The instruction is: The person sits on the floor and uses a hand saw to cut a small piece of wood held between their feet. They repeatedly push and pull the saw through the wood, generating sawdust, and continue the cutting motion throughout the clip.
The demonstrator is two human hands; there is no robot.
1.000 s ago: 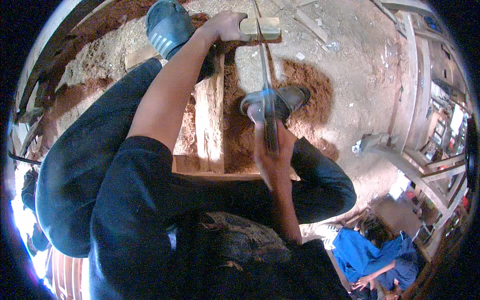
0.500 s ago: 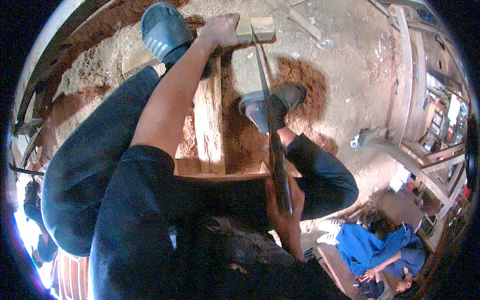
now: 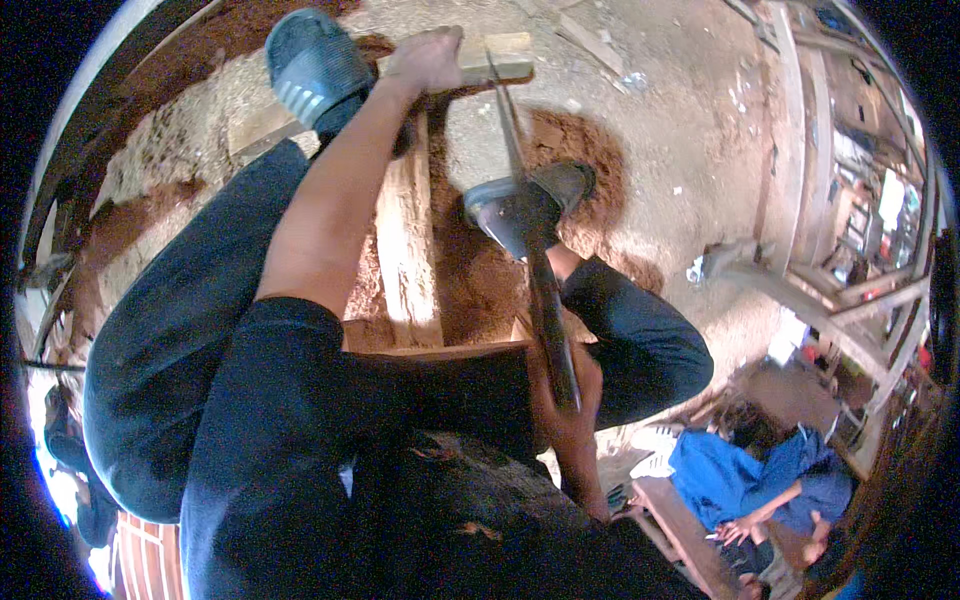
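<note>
Near the top centre, my left hand (image 3: 425, 62) is closed on a short pale wooden block (image 3: 505, 62), which lies across the end of a long plank (image 3: 400, 260) running back between my legs. The long blade of a saw (image 3: 510, 130), seen nearly edge-on, reaches the block just right of those fingers. Low at centre right, my right hand (image 3: 565, 385) is closed on the saw's dark handle end, beside my bent leg. A dark sandal with pale stripes (image 3: 310, 70) is left of my left hand; my other shoe (image 3: 565, 185) sits under the blade's line.
Reddish sawdust (image 3: 590, 145) covers dirt ground around the plank, with scrap wood (image 3: 590, 35) above. Timber frames (image 3: 850, 330) and clutter line the right. A co-worker in blue clothing (image 3: 730, 480) is at lower right, hands low beside a wooden board (image 3: 690, 550).
My right hand has pulled the saw back toward my body since a second ago, moving slightly forward again in the last half second. My left hand stays on the block.
</note>
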